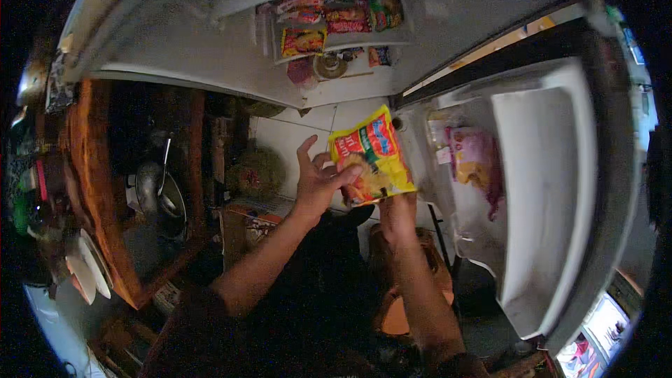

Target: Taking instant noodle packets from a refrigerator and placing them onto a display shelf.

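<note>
Both hands (316, 189) (397, 220) touch a yellow packet (378, 147), forearms (269, 255) converging.

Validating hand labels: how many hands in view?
2: left hand at the left side of the yellow packet; right hand at its lower edge, partly hidden behind it.

right grip (398, 218) partly hidden behind yellow packet (378, 150), heaped far packets (348, 22) blurred

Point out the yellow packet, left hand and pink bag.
Yellow packet (374, 156), head view: middle of its front.
Left hand (319, 185), head view: near the thumb's base.
Pink bag (475, 155), head view: middle of its visible side.
</note>
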Available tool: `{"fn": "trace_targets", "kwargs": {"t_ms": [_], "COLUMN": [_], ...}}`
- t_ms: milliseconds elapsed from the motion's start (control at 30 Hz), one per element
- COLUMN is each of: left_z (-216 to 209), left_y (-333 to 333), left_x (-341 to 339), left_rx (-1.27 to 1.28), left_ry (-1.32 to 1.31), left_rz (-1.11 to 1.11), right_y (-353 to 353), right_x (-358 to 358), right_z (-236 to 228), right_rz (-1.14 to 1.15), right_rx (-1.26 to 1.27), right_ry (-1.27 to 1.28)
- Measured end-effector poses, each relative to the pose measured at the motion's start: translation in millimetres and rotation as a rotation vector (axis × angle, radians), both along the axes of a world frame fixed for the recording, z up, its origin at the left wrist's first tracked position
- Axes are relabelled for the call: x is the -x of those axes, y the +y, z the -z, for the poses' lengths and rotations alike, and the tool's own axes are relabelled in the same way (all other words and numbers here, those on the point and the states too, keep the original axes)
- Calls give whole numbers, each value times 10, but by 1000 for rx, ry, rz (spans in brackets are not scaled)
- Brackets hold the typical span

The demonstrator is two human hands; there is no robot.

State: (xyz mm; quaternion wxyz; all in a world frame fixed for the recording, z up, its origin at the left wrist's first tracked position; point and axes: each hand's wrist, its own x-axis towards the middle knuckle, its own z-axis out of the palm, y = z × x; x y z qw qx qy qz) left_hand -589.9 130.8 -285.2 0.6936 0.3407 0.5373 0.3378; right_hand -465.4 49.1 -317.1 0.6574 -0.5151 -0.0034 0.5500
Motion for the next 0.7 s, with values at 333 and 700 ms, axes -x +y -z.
{"fn": "trace_targets", "kwargs": {"t_ms": [333, 700], "left_z": [-1217, -2628], "left_y": [-122, -114], "left_x": [378, 544], "left_rx": [188, 91], "left_ry": [-427, -451], "left_rz": [-12, 152], "right_y": [-369, -400], "right_x": [-93, -189], "right_z": [-1279, -2817], "right_rz": [77, 13], "right_rx": [17, -168], "right_ry": [80, 173]}}
